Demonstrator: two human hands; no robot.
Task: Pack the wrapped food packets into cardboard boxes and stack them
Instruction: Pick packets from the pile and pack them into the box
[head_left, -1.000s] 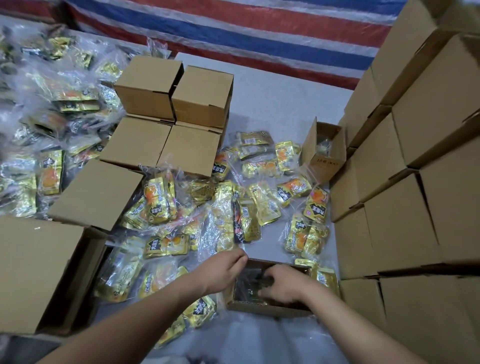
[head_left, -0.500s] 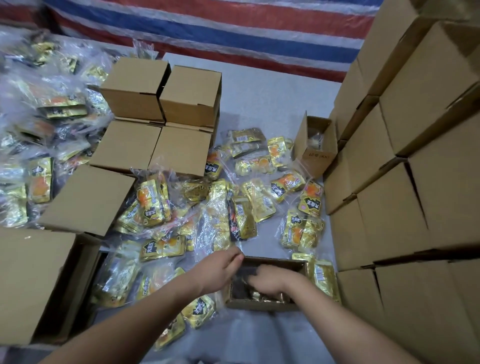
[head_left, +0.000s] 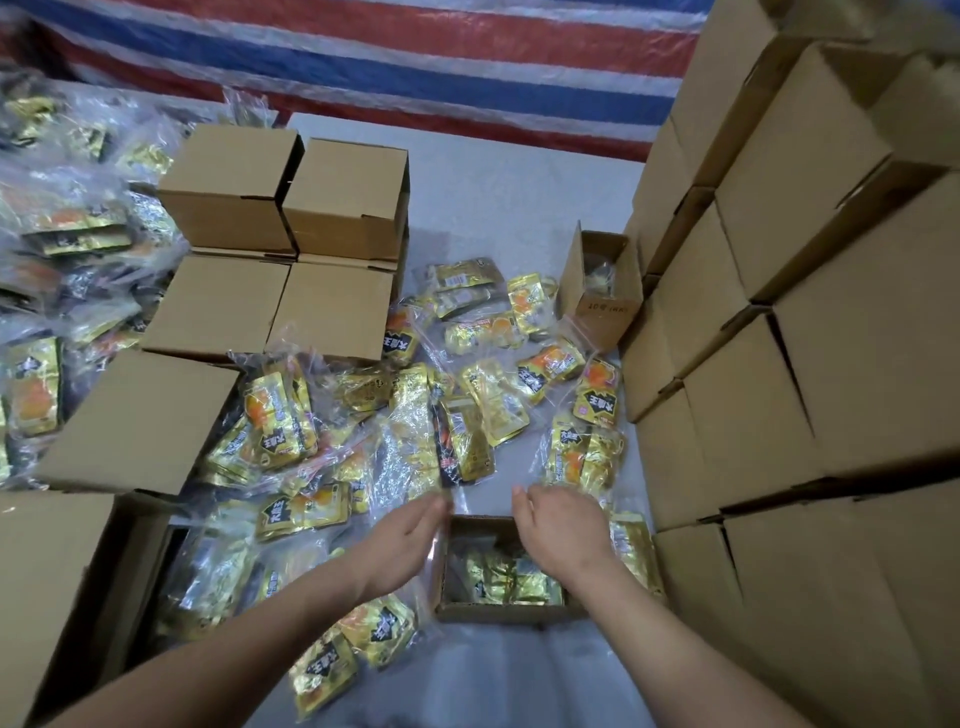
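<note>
Two hands are held above the open cardboard box at the near edge of the grey surface. Left hand is positioned over the box's left rim, right hand over its right rim; the fingers of both appear extended and nothing is gripped, though motion blur limits certainty. Wrapped gold packets are seen inside the box. Loose packets are scattered beyond it. Closed boxes are stacked at the right.

Striped red-white-blue tarp behind; grey table surface.
</note>
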